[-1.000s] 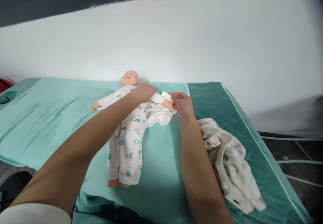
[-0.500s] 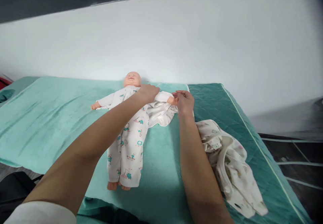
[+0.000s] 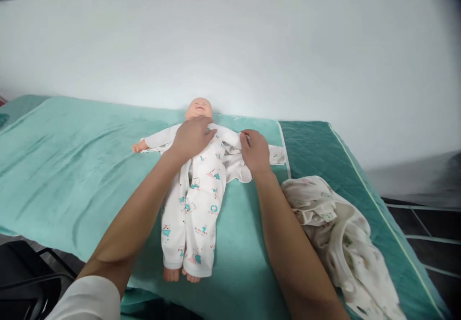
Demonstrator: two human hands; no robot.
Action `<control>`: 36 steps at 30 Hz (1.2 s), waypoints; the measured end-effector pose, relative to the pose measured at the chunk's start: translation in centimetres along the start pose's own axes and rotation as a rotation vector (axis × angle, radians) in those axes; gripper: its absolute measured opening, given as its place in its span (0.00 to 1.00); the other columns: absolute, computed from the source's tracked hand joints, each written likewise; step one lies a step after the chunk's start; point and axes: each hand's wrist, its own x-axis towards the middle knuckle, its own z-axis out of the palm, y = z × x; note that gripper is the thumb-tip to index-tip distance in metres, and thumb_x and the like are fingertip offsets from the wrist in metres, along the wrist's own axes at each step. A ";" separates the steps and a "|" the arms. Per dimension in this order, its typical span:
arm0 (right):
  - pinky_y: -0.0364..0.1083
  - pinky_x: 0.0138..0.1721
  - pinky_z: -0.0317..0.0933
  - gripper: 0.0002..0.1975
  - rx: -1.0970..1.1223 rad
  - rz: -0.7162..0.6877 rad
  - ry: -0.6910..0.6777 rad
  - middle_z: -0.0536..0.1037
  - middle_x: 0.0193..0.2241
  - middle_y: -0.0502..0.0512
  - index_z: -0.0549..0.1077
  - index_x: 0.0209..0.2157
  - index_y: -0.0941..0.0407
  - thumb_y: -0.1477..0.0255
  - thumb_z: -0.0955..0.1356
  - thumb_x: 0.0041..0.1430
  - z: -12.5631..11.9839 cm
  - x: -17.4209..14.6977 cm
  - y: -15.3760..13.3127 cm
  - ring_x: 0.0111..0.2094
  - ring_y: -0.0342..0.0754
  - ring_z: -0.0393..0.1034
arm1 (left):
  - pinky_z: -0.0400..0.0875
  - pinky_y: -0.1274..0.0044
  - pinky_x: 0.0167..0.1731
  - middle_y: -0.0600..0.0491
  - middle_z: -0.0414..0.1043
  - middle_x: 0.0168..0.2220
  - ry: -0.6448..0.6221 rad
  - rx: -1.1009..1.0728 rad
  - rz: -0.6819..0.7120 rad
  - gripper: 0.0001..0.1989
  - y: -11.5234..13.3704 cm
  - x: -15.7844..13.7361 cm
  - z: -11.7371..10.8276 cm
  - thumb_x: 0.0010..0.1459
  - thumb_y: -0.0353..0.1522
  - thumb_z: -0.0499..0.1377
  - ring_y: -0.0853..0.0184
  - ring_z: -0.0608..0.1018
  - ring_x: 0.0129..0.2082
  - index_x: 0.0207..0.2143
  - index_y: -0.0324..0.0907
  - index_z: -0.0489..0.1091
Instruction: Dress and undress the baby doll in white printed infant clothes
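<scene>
A baby doll (image 3: 199, 107) lies on its back, dressed in white one-piece clothing (image 3: 201, 200) with green and pink prints. My left hand (image 3: 193, 137) rests across the doll's chest below the chin, thumb and fingers apart. At the end of the doll's arm on the right, my right hand (image 3: 255, 152) is closed around the white-sleeved forearm; the doll's hand on that side is hidden. Beneath this arm a white printed garment (image 3: 237, 168) lies spread, its sleeve (image 3: 276, 154) stretching out beyond my right hand. The doll's other arm (image 3: 156, 140) points left.
A crumpled white printed baby garment (image 3: 342, 233) lies right of my right forearm. Light green cloth (image 3: 82, 166) covers the bed, with darker quilted fabric (image 3: 309, 147) on the right. The wall (image 3: 230, 41) stands directly behind. A black chair (image 3: 32, 281) is at lower left.
My left hand has shifted from the doll's shoulder to its chest. My right hand has moved from the doll's hand onto the forearm, and the spread garment's sleeve now shows. The view has tilted down.
</scene>
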 end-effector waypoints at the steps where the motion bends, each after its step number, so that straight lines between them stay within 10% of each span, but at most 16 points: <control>1: 0.60 0.57 0.62 0.18 -0.018 -0.019 -0.008 0.79 0.47 0.64 0.75 0.46 0.56 0.62 0.59 0.69 0.3 -0.1 -0.3 0.51 0.60 0.71 | 0.70 0.64 0.58 0.47 0.77 0.55 0.077 -0.116 -0.026 0.15 -1.5 -0.9 -0.1 0.67 0.37 0.55 0.55 0.76 0.57 0.52 0.44 0.74; 6: 0.63 0.62 0.57 0.23 0.035 -0.084 -0.047 0.77 0.54 0.63 0.73 0.54 0.55 0.56 0.60 0.70 1.2 -1.0 -1.6 0.57 0.60 0.68 | 0.65 0.68 0.64 0.47 0.74 0.59 0.255 -0.546 -0.110 0.16 -6.7 -3.6 1.0 0.67 0.40 0.55 0.61 0.74 0.60 0.52 0.44 0.73; 12: 0.59 0.69 0.50 0.21 0.394 -0.046 -0.124 0.72 0.62 0.55 0.74 0.53 0.49 0.51 0.64 0.68 2.4 -1.6 -5.0 0.65 0.53 0.63 | 0.65 0.69 0.63 0.47 0.73 0.59 0.262 -0.642 -0.167 0.11 -7.5 -3.6 1.8 0.66 0.37 0.57 0.63 0.74 0.60 0.48 0.44 0.70; 29: 0.57 0.66 0.52 0.22 0.438 -0.116 -0.261 0.72 0.55 0.55 0.69 0.27 0.53 0.50 0.70 0.61 1.7 -0.7 -10.6 0.60 0.56 0.62 | 0.64 0.67 0.45 0.45 0.74 0.40 0.356 -0.020 0.142 0.19 -7.0 -4.6 1.9 0.73 0.45 0.45 0.56 0.73 0.43 0.39 0.43 0.67; 36: 0.47 0.46 0.64 0.17 0.678 0.096 -0.261 0.73 0.38 0.51 0.74 0.31 0.53 0.54 0.72 0.59 -1.7 -4.9 -8.7 0.41 0.49 0.67 | 0.63 0.68 0.45 0.45 0.76 0.40 0.341 -0.006 0.111 0.21 -8.4 -4.7 2.2 0.72 0.48 0.46 0.56 0.74 0.42 0.40 0.43 0.69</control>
